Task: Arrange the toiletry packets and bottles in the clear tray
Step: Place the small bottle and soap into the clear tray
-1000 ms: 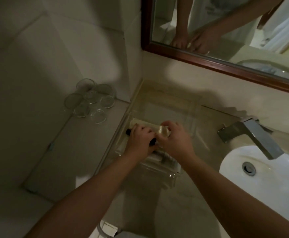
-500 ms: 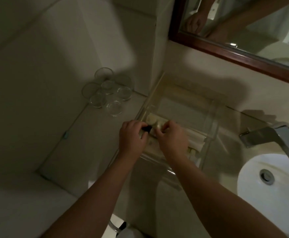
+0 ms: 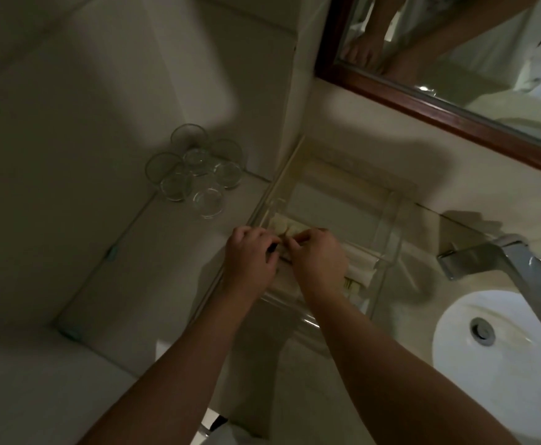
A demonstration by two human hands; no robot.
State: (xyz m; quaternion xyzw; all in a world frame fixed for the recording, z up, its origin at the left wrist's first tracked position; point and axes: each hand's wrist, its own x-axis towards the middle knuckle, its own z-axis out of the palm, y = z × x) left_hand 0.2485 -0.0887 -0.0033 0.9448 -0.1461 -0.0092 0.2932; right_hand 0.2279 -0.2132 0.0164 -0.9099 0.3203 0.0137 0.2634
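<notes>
At the centre of the frame our two hands meet over the clear tray (image 3: 387, 232), and between them sit the small pale packets (image 3: 283, 227), lying inside the tray near its left wall. We judge these to be light and soft-sided, likely to slide on the smooth plastic floor, so they are best pinched by their edges or short ends, not pressed flat. A small dark-tipped item (image 3: 272, 248), perhaps a bottle cap, peeks out under the fingers; it is too dim to name. If it is a bottle, we would expect it to be stiffer and apt to roll, so it should be taken around its body.

Our left hand (image 3: 251, 255) is curled with fingertips down on that dark piece, apparently gripping it, though the shadow hides the contact. Our right hand (image 3: 318, 261) is likewise curled, its fingertips touching the nearest packet just above them. More pale wrapped items (image 3: 360, 263) lie in the tray to the right of that hand.

Outward, a cluster of glasses (image 3: 195, 173) stands to the upper left, the faucet (image 3: 493, 258) and basin (image 3: 500, 358) sit at the right, and the mirror (image 3: 455, 53) fills the upper right.
</notes>
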